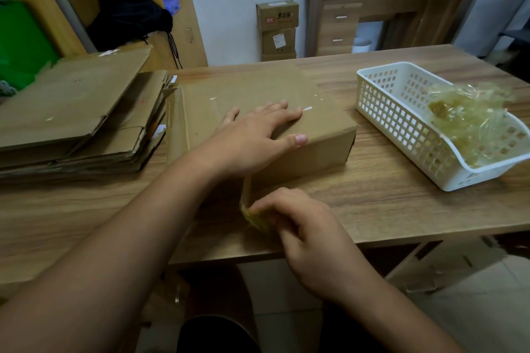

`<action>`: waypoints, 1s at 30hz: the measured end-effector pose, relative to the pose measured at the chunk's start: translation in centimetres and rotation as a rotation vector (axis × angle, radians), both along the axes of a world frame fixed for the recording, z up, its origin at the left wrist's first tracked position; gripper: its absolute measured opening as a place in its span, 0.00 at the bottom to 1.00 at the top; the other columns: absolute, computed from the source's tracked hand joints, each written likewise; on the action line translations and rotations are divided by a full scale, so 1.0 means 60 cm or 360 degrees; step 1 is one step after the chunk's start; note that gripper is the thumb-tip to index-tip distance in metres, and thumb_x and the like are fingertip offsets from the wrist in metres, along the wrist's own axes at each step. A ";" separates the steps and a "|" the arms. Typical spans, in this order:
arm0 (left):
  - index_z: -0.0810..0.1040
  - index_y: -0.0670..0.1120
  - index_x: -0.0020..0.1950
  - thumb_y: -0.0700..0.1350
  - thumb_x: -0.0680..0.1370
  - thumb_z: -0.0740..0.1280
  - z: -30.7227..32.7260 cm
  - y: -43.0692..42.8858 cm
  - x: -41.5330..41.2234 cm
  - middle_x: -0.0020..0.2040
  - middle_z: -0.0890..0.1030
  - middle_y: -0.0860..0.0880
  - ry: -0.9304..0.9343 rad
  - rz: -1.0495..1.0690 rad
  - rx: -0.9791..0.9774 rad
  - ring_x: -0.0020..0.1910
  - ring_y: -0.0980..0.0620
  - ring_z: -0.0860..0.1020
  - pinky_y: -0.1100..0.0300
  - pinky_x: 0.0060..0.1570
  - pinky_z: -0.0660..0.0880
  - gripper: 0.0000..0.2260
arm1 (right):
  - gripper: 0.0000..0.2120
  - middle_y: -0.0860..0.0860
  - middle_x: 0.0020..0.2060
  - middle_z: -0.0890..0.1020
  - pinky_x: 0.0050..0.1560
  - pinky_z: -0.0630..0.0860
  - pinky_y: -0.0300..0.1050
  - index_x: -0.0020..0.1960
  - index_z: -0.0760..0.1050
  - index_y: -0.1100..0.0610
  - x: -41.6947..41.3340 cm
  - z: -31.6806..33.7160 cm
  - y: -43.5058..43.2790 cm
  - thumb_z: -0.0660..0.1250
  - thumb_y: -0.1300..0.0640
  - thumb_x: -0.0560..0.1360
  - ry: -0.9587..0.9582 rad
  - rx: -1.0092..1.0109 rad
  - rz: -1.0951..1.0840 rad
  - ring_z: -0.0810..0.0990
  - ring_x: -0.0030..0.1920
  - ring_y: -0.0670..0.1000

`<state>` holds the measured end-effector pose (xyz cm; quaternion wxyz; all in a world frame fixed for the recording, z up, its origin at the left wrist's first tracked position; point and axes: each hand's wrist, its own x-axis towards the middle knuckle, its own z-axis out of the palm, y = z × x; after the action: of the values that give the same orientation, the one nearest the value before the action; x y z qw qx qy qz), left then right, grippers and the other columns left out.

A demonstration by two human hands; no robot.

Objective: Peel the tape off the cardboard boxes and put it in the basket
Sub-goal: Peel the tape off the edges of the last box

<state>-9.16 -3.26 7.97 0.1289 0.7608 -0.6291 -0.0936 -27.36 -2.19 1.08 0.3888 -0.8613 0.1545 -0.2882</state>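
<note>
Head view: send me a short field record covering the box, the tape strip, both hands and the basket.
box: closed brown cardboard box on wooden table
left hand: pressed flat on the box top, thumb over the near edge
right hand: pinches yellowish clear tape strip stretched from the box's near corner
basket: white plastic lattice basket, right of box, holds crumpled tape wads

Left grip [255, 140] lies flat; right grip [304, 232] pinches tape [246, 195].

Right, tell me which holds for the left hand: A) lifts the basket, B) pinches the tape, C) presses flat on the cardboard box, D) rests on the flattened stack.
C: the left hand lies with fingers spread on the cardboard box top, while the right hand pinches the tape.
</note>
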 end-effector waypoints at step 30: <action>0.71 0.64 0.74 0.54 0.83 0.63 0.037 0.042 0.051 0.78 0.64 0.65 0.0256 -0.0100 0.0042 0.69 0.68 0.62 0.79 0.56 0.55 0.18 | 0.21 0.44 0.58 0.79 0.56 0.81 0.40 0.68 0.74 0.49 0.052 -0.021 -0.050 0.72 0.62 0.77 -0.0426 0.0393 -0.0624 0.81 0.58 0.42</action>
<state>-6.07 -0.75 10.17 0.1661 0.7324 -0.6390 -0.1667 -24.23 -5.22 -0.16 0.4446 -0.7152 0.2995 -0.4484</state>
